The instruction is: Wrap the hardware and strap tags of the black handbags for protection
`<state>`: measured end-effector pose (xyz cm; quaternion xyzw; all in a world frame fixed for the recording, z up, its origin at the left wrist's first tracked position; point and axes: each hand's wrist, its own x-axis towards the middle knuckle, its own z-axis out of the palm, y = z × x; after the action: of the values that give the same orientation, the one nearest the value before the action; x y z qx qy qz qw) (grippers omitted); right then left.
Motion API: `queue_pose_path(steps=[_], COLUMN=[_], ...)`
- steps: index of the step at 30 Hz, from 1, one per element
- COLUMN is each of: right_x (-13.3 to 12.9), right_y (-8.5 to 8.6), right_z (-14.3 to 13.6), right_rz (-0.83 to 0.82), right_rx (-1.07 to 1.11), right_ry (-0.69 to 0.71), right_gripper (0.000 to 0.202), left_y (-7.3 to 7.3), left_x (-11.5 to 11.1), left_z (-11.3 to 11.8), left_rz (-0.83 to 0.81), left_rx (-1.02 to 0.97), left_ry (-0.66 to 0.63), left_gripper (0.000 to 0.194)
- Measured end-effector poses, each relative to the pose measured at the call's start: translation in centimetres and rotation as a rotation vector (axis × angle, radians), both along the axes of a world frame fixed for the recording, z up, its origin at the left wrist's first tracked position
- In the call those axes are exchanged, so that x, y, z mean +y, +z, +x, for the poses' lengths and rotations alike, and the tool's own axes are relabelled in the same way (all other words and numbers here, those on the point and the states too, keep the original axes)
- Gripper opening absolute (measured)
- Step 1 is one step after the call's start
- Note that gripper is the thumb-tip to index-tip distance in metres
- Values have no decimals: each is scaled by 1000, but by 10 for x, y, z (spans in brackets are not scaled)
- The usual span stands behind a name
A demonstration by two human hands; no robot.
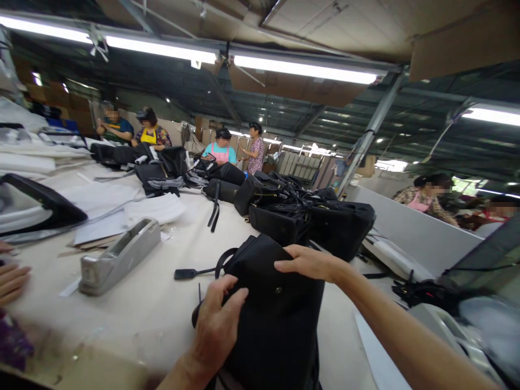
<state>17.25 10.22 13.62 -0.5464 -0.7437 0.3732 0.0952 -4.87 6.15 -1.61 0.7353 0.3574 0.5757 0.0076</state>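
A black bag with a small round metal stud on its flap is in front of me at the table's near side. My left hand rests against the bag's left side, thumb and fingers apart. At the upper right edge of the flap, my right hand has its thumb on the front and its fingers along the edge, gripping it. A black tag on a strap lies on the table to the left of the bag, beside a looped handle.
A grey tape dispenser stands left on the white table. Black bags are piled behind. Another person's hand shows at the left edge. Several people work farther back; a second dispenser is at right.
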Motion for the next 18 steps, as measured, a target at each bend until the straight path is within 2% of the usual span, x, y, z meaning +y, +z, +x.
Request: queue_pose_path(steps=[3,5,7,10,14,18], right_x=[-3,-5,-7,-11,-17,-19], right_y=[0,1,4,8,11,10], right_z=[-2,-6,-10,-16,-21,-23], right_rz=[45,104,154,210,266,292], right_rx=[10,-32,-79,-127,-213,-278], right_ry=[29,52,57,45,34,40], right_gripper=[31,29,27,22,20,22], left_y=[17,25,29,27,26,24], left_x=[-13,-16,-16,-13,-9,-15], left_z=[20,33,43,54,57,60], left_rz=[-298,-451,-529,-549,-489,-330], left_rx=[-87,-163,-222,-281,-276,-183], left_ry=[-282,-334,-340,-303,-237,-134], left_gripper=[23,24,22,15,13,17])
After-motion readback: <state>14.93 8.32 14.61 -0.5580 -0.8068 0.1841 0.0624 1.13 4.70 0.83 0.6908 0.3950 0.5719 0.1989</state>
